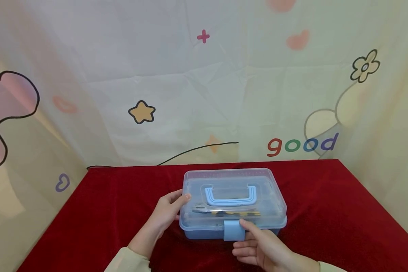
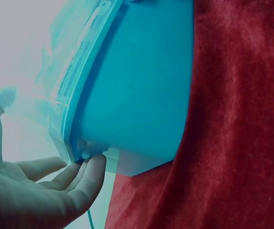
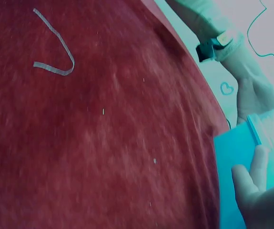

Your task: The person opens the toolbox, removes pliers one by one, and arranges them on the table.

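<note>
A storage box with a clear lid (image 1: 275,194) and blue base (image 2: 137,86) stands on red cloth, its lid down. A light blue carry handle (image 1: 230,202) lies flat on the lid. My left hand (image 1: 168,212) grips the box's left side, thumb on the lid's edge and fingers at the rim. At the front, my right hand (image 1: 266,247) pinches the blue latch (image 1: 234,231), thumb on its upper corner and other fingers below. Something dark and yellow (image 1: 236,213) shows through the lid.
Red velvet cloth (image 1: 122,211) covers the table around the box. A patterned curtain (image 1: 170,68) hangs behind and at both sides. In the right wrist view a pale curved strip (image 3: 66,47) lies on the cloth.
</note>
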A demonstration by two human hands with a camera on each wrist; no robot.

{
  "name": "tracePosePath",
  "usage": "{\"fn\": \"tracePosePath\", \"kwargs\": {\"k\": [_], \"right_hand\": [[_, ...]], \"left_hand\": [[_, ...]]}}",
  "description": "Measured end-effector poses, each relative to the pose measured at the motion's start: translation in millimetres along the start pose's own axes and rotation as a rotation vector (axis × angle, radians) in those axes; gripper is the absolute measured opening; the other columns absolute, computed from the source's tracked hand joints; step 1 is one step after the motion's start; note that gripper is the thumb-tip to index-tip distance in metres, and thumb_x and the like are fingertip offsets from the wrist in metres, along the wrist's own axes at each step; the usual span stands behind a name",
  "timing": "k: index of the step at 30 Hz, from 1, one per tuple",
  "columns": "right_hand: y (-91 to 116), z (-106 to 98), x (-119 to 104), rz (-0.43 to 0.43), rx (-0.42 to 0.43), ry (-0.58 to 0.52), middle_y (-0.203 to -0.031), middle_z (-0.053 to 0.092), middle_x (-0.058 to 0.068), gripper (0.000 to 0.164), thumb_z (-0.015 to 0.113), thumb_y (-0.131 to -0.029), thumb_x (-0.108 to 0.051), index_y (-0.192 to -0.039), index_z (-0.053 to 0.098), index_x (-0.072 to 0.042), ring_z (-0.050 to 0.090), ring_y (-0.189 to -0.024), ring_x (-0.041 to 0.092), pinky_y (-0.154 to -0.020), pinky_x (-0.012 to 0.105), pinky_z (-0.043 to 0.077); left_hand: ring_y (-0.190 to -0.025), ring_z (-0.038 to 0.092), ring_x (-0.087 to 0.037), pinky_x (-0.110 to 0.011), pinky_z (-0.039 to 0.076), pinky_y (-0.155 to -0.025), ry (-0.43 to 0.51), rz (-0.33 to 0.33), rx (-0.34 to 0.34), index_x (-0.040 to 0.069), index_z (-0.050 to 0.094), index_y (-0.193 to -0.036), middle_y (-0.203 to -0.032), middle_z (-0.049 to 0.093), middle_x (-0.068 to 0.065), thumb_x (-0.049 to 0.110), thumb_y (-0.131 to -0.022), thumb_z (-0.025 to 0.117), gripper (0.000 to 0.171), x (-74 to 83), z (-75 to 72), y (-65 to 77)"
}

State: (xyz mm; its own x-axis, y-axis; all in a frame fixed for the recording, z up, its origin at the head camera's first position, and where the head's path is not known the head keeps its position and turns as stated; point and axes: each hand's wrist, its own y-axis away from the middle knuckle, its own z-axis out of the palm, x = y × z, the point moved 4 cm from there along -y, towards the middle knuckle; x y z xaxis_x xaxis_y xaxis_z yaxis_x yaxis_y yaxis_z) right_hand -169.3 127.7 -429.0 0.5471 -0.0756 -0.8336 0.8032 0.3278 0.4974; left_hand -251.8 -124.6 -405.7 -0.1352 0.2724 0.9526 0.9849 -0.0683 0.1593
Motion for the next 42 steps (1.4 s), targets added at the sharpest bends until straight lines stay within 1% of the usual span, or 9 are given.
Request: {"fn": "tracePosePath", "kwargs": {"k": [3,10,17,21,23,26,31,35,42], "right_hand": [[-0.1,-2.6,-1.1,0.010,-0.022,0.009,-0.094,0.069,0.012,0.085,0.053,-0.088,-0.057,-0.124,0.039,0.019,0.069,-0.085,0.018,-0.084,0.038,0.056],[-1.3,-3.8,-2.0,0.018,-0.020,0.026,-0.102,0.067,0.017,0.092,0.051,-0.087,-0.061,-0.126,0.036,0.021,0.068,-0.088,0.019,-0.085,0.040,0.056],[1.8,-4.4,-1.9,0.010,-0.033,-0.037,-0.102,0.069,0.013,0.059,0.057,-0.091,-0.034,-0.126,0.039,0.010,0.069,-0.088,0.019,-0.087,0.040,0.055],[2.9,-5.9,-0.6,0.010,-0.042,-0.059,-0.097,0.068,0.008,0.036,0.057,-0.090,-0.022,-0.115,0.049,0.001,0.069,-0.086,0.017,-0.087,0.038,0.055],[3.7,-6.7,0.4,0.001,-0.056,-0.051,-0.097,0.067,0.006,0.030,0.057,-0.090,-0.018,-0.112,0.052,0.001,0.069,-0.087,0.016,-0.088,0.039,0.055],[4.4,-8.6,2.2,-0.007,-0.067,-0.025,-0.098,0.068,0.005,0.035,0.057,-0.090,-0.015,-0.118,0.053,0.006,0.068,-0.089,0.016,-0.089,0.039,0.054],[3.6,-13.6,6.5,0.002,-0.084,0.031,-0.107,0.068,0.009,0.054,0.058,-0.091,-0.013,-0.132,0.038,0.016,0.067,-0.095,0.017,-0.090,0.038,0.054],[0.7,-16.4,9.9,-0.007,-0.097,0.063,-0.111,0.068,0.009,0.058,0.059,-0.091,-0.013,-0.135,0.036,0.016,0.066,-0.097,0.018,-0.088,0.037,0.054],[-4.8,-19.5,11.4,-0.024,-0.066,0.096,-0.112,0.066,0.013,0.057,0.058,-0.091,-0.007,-0.136,0.033,0.017,0.066,-0.096,0.020,-0.086,0.039,0.055]], "left_hand": [[-0.097,0.060,-0.021,-0.034,0.056,-0.077,-0.005,-0.012,0.002,0.006,0.046,-0.138,-0.132,0.055,-0.015,0.048,-0.088,0.060,0.068,0.1,-1.2,0.1],[-0.096,0.061,-0.020,-0.035,0.057,-0.077,0.017,-0.005,-0.010,0.005,0.047,-0.137,-0.128,0.057,-0.015,0.047,-0.088,0.060,0.066,0.9,-0.6,-1.0],[-0.097,0.061,-0.020,-0.035,0.057,-0.077,0.024,0.002,-0.009,0.005,0.048,-0.137,-0.127,0.058,-0.015,0.047,-0.088,0.061,0.067,0.9,-0.7,-1.5],[-0.097,0.060,-0.020,-0.034,0.057,-0.076,0.026,0.001,-0.006,0.004,0.047,-0.137,-0.127,0.057,-0.015,0.048,-0.087,0.061,0.068,0.4,-1.0,-1.6],[-0.097,0.060,-0.020,-0.034,0.057,-0.076,0.027,0.001,-0.005,0.004,0.047,-0.137,-0.127,0.057,-0.015,0.048,-0.087,0.061,0.068,0.3,-0.9,-1.6],[-0.097,0.061,-0.020,-0.035,0.057,-0.076,0.029,0.001,-0.006,0.004,0.047,-0.137,-0.127,0.057,-0.015,0.048,-0.087,0.061,0.068,0.4,-0.5,-1.6],[-0.096,0.061,-0.020,-0.035,0.057,-0.076,0.033,0.000,-0.006,0.005,0.047,-0.137,-0.127,0.057,-0.015,0.047,-0.088,0.060,0.067,0.3,0.0,-1.0],[-0.096,0.061,-0.020,-0.035,0.057,-0.076,0.034,-0.003,-0.005,0.006,0.047,-0.137,-0.127,0.057,-0.014,0.048,-0.088,0.060,0.066,0.1,0.0,-0.9],[-0.095,0.060,-0.020,-0.033,0.056,-0.076,0.018,-0.003,0.001,0.006,0.047,-0.138,-0.129,0.056,-0.014,0.047,-0.088,0.060,0.066,0.6,-0.4,-0.9]]}}
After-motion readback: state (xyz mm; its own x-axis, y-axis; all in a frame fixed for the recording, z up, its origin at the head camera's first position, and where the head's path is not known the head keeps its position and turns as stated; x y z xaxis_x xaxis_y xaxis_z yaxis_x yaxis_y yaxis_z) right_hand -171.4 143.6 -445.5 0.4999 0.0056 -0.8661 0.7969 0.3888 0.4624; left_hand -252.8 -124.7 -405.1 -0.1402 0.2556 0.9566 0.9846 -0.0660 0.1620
